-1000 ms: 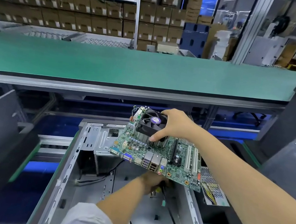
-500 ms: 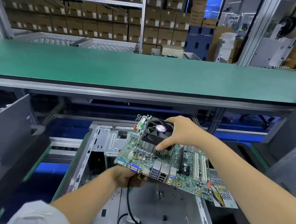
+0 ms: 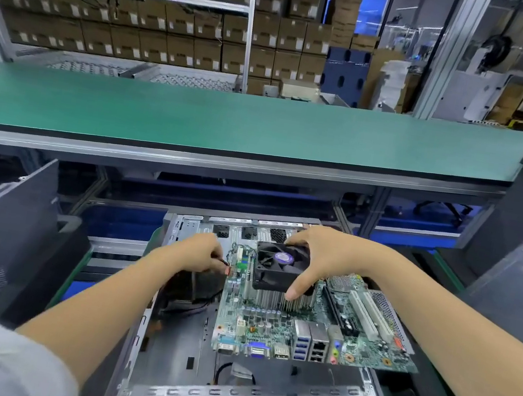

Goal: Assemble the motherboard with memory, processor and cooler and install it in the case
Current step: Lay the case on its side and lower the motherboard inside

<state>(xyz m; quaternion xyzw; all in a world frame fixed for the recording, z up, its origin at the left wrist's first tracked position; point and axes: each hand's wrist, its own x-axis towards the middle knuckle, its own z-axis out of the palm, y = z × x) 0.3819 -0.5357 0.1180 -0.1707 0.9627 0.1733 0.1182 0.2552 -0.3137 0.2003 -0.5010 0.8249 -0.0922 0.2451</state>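
- the right hand (image 3: 322, 259) grips the black cooler (image 3: 280, 267) from above, thumb on its near side against the fins, fingers curled over the far edge; it carries the whole board by it.
- the left hand (image 3: 199, 255) pinches something small and reddish at the board's 9 o'clock edge, likely a connector or cable end; too small to name.
- the motherboard (image 3: 310, 332) hangs tilted over the open case (image 3: 176, 338), its port block facing 6 o'clock, not yet seated.
- to do this well, i judge: keep loose cables out from under the board, lower it level, slide the ports toward the rear opening, avoid flexing it by the cooler.
- the board is a green, densely studded flat panel; the cooler is a square plastic fan on ribbed aluminium fins.
- the case is bare grey sheet metal, punched with slots, hard-edged.
- at 12 o'clock runs a matte green surface (image 3: 230, 124).
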